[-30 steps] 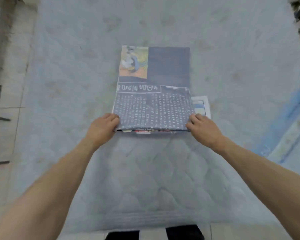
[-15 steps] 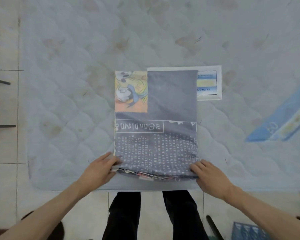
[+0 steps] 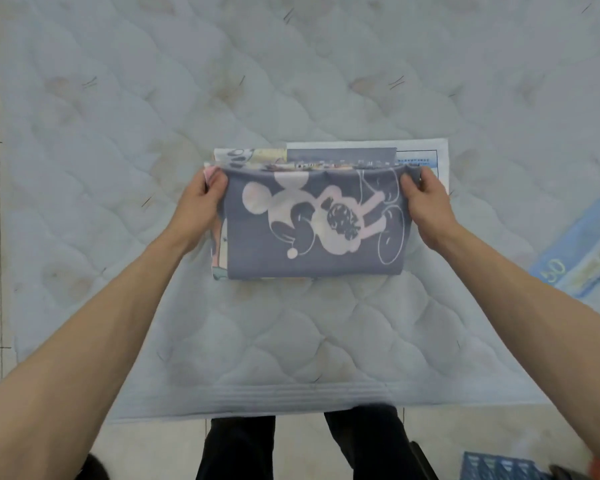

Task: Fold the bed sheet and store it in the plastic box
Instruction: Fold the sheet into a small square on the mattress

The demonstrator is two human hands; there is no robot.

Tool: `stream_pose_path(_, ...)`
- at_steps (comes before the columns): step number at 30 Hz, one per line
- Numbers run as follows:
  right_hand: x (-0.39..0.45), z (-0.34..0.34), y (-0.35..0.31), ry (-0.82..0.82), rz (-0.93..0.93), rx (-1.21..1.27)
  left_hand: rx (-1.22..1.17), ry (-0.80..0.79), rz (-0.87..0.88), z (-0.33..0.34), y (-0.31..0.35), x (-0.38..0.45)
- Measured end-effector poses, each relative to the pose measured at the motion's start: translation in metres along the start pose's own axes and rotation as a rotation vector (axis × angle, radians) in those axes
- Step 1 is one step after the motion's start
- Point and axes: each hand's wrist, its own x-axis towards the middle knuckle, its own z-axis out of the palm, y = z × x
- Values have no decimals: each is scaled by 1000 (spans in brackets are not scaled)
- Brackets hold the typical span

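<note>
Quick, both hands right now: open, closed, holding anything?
Left hand: closed, gripping the folded grey cartoon-print bed sheet at its left corner.
Right hand: closed, gripping the sheet's right corner.

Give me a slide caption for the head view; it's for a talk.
Both hands, left and right, grip the folded bed sheet's far corners on a quilted mattress.

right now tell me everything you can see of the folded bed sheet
The bed sheet is grey-blue soft cloth with a cartoon mouse print, folded into a thick rectangle of several layers. It lies flat on the quilted mattress, partly covering a white label. The left hand and right hand each grip a far corner of the top flap.
</note>
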Motion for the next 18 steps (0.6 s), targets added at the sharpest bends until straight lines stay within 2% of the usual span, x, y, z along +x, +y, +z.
stream_pose_path(6, 54, 36, 16, 195, -154, -177, 60, 162, 14, 19, -25, 53)
stream_pose_path(9, 57, 48, 23, 303, -162, -313, 170, 218, 6, 24, -31, 58)
stream_pose_path(13, 56, 54, 23, 452, -175, -359, 283, 302, 82, 22, -27, 58)
stream_pose_path(18, 73, 59, 22, 461, -145, -486, 346, 364, 96, 24, -38, 72)
